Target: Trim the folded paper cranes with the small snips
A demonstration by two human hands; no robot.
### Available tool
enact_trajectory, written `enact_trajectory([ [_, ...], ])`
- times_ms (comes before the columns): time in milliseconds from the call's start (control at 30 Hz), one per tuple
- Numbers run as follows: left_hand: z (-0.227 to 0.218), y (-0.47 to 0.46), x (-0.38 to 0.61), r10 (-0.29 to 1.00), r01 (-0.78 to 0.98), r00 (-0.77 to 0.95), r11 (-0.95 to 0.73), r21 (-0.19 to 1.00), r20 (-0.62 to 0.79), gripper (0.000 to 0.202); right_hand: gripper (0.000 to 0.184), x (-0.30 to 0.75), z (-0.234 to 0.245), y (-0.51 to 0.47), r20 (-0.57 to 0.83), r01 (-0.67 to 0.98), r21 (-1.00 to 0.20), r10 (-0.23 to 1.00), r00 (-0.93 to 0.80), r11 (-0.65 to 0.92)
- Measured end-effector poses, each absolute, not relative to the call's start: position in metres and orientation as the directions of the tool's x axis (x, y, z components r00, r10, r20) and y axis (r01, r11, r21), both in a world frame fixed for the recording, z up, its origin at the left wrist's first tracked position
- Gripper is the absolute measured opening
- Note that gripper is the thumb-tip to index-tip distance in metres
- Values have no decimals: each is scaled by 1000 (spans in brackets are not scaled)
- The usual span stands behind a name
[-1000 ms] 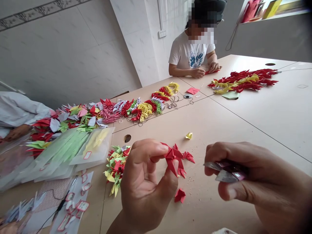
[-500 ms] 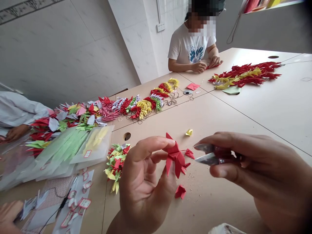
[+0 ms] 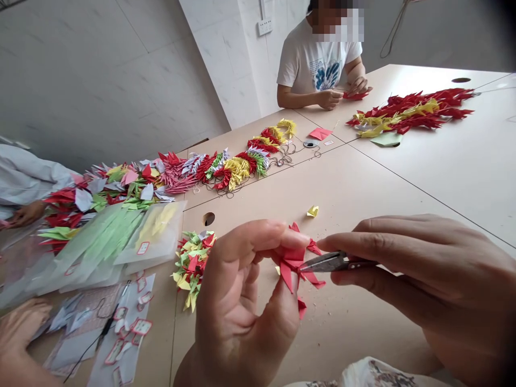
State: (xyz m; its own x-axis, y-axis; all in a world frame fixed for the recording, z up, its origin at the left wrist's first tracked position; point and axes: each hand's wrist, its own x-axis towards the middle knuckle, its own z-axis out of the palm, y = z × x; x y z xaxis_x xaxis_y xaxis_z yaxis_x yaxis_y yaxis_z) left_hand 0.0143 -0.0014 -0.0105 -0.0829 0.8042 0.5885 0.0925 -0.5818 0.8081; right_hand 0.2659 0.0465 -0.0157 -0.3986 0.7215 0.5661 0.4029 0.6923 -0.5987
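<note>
Between thumb and forefinger, my left hand (image 3: 250, 290) pinches a red folded-paper piece (image 3: 291, 263) with several pointed petals. My right hand (image 3: 419, 269) grips small thread snips (image 3: 328, 262), whose blades are pressed together. Their tip reaches the middle of the red paper piece, beside my left thumb. Just behind and below lie two other red paper pieces, partly covered by my fingers and the held piece. A small yellow folded piece (image 3: 313, 211) rests on the table farther off.
A heap of mixed paper pieces (image 3: 193, 263) lies left of my hand. Plastic bags of folded paper (image 3: 108, 247) and long coloured paper strands (image 3: 237, 169) stretch along the left. A person (image 3: 322, 64) sits across the table; other people's hands are at the left edge.
My right hand has brought the snips left to the red paper piece, and their blades have closed. The red piece is turned slightly in my left hand.
</note>
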Motion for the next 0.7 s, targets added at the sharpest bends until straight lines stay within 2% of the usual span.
enact_trajectory([
  [100,-9,-4,17,815,100,-88,-564,820,572,73,43,276,-28,45,551,410,-609,734,-397,679],
  [233,-8,-5,20,839,142,-96,-521,842,536,68,45,281,-38,42,572,409,-568,700,-428,714],
  [333,-10,-1,19,801,147,-74,-580,801,594,65,45,280,-36,42,585,414,-533,674,-451,739],
  [433,-14,5,17,765,160,-43,-630,760,643,65,38,274,-25,44,604,416,-491,644,-470,765],
  [567,-14,7,13,777,179,-21,-617,767,629,64,14,264,-4,50,630,398,-413,572,-525,820],
  [700,-13,6,13,781,142,-7,-618,774,625,69,15,260,7,53,616,374,-384,536,-578,844],
])
